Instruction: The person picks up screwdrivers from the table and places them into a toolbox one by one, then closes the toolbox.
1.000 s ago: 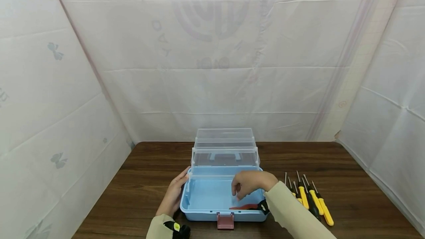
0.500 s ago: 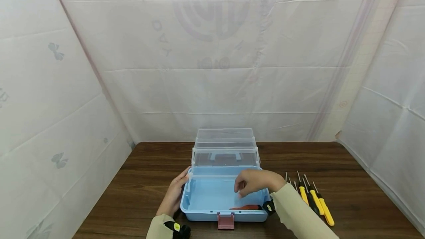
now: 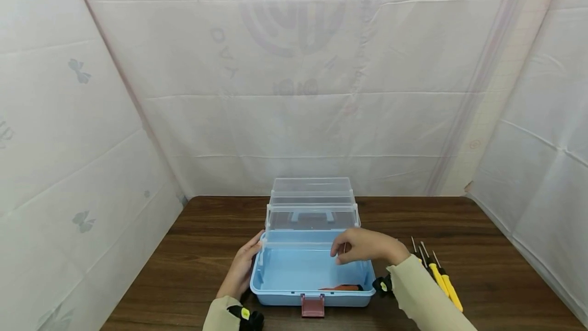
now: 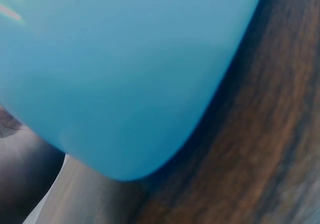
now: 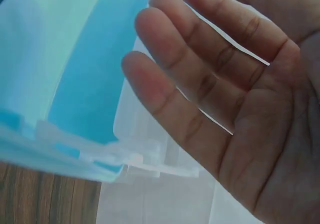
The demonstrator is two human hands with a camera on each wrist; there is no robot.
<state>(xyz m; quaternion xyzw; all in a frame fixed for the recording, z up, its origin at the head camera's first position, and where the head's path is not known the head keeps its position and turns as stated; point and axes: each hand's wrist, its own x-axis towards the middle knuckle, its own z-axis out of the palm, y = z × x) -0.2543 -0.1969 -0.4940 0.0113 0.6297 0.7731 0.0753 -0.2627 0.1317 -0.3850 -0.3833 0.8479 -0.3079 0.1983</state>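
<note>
A light blue toolbox [image 3: 294,269] sits on the table with its clear lid [image 3: 312,213] raised at the back. My left hand [image 3: 241,268] rests along the toolbox's left side, fingers straight and thumb at the rim. Only a blurred bit of that hand shows in the left wrist view, beside the blue wall [image 4: 140,83]. Over the box's right rear part hovers my right hand [image 3: 363,245], its fingers loosely bent; the right wrist view shows nothing in them. Inside, along the front wall, lies a red object with a dark end [image 3: 344,287], its lower part hidden.
Several yellow-and-black screwdrivers [image 3: 450,290] lie on the dark wooden table [image 3: 202,239] right of the toolbox, partly hidden by the right sleeve [image 3: 427,290]. A pink latch [image 3: 313,306] hangs at the box's front. White sheeting [image 3: 312,126] encloses the back and sides.
My right hand has moved to the right and slightly back over the box, its sleeve covering more of the screwdrivers. My left hand and the toolbox stay about where they were.
</note>
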